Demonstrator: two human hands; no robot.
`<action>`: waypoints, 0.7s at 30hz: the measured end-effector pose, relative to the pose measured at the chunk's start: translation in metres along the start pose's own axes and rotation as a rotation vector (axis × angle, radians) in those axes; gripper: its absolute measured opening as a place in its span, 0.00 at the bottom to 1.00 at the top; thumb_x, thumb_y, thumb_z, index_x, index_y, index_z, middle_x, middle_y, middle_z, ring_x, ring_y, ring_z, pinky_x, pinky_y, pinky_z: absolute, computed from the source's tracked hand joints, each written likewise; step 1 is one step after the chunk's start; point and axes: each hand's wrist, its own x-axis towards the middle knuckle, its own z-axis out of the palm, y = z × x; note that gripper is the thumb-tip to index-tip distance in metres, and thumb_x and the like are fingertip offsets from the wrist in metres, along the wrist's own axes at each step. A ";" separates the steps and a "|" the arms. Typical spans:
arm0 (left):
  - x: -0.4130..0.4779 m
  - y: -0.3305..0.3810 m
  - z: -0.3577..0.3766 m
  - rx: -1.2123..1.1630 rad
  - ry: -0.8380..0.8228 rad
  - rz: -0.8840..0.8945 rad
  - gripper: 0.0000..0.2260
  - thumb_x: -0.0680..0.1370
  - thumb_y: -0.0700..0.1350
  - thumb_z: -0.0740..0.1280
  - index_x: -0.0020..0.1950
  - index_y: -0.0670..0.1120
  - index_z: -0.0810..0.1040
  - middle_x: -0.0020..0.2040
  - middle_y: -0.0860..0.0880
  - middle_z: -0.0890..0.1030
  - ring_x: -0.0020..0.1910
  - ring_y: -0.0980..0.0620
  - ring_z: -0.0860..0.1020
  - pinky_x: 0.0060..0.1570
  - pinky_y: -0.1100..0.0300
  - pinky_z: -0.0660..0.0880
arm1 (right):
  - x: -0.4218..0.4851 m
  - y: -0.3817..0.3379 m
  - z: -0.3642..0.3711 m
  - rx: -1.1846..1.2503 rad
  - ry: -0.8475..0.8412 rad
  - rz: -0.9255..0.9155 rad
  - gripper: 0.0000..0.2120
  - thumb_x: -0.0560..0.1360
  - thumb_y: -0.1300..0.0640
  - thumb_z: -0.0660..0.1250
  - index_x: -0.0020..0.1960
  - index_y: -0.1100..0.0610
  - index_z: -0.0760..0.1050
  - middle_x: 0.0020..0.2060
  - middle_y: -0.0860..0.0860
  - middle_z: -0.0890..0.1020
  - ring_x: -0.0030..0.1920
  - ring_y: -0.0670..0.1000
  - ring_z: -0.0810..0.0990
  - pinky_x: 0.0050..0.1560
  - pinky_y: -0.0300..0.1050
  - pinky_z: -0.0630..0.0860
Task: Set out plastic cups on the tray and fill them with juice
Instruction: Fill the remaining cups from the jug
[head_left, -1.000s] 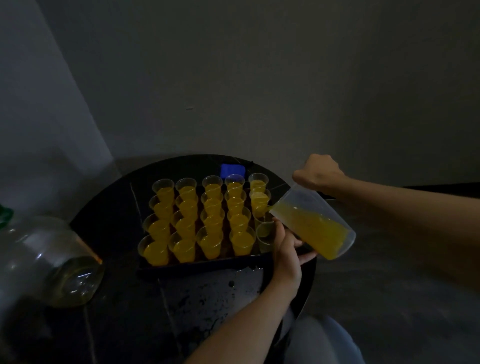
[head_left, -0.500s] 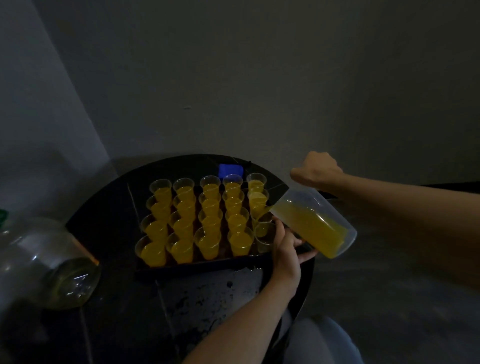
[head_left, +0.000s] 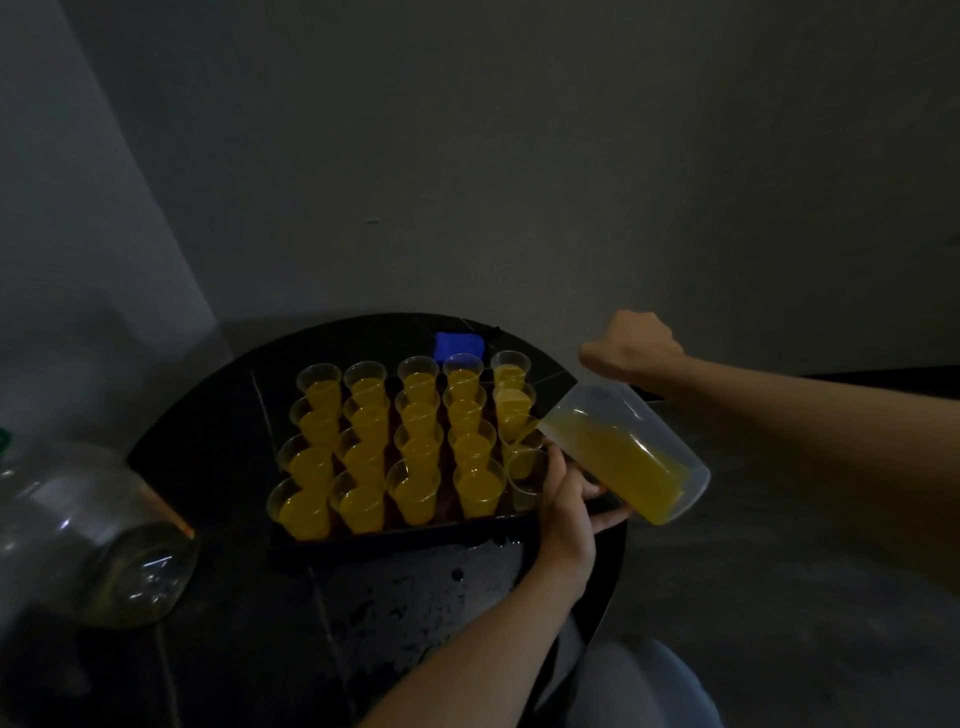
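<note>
A dark tray (head_left: 400, 538) on a round black table holds several clear plastic cups (head_left: 415, 491) in rows, most filled with yellow juice. My right hand (head_left: 631, 348) grips a clear plastic jug (head_left: 626, 454) tilted steeply to the left. A thin stream of juice runs from its spout into a cup (head_left: 514, 441) in the right column. The nearest cup of that column (head_left: 527, 478) looks almost empty. My left hand (head_left: 569, 493) holds the tray's right front corner, close beside these two cups.
A large clear bottle (head_left: 88, 540) with a little pale liquid lies on its side at the left of the table (head_left: 218, 415). A blue object (head_left: 460, 344) sits behind the tray. Grey walls stand close behind. My knee shows at the bottom right.
The jug has tipped further and juice now runs from its spout into the right-column cup. My left hand has stayed on the tray's corner.
</note>
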 end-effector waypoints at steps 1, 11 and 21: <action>0.001 0.000 0.000 -0.001 0.000 -0.005 0.30 0.80 0.35 0.55 0.79 0.58 0.62 0.68 0.42 0.73 0.65 0.41 0.75 0.52 0.45 0.83 | 0.000 0.000 -0.001 0.001 0.000 -0.001 0.12 0.76 0.52 0.67 0.40 0.59 0.73 0.35 0.54 0.75 0.33 0.51 0.73 0.30 0.41 0.69; 0.004 0.000 0.001 -0.003 0.014 -0.008 0.29 0.81 0.35 0.55 0.79 0.58 0.62 0.67 0.41 0.74 0.64 0.42 0.76 0.51 0.45 0.83 | 0.002 0.001 0.000 -0.002 0.012 -0.009 0.14 0.76 0.51 0.67 0.37 0.58 0.71 0.33 0.53 0.74 0.31 0.50 0.70 0.28 0.41 0.66; 0.004 0.000 -0.002 0.012 0.004 -0.013 0.28 0.82 0.37 0.55 0.79 0.59 0.61 0.68 0.43 0.74 0.64 0.42 0.76 0.52 0.45 0.83 | 0.004 0.003 0.004 0.026 0.001 0.025 0.14 0.76 0.50 0.68 0.38 0.59 0.72 0.34 0.54 0.75 0.31 0.50 0.72 0.28 0.40 0.68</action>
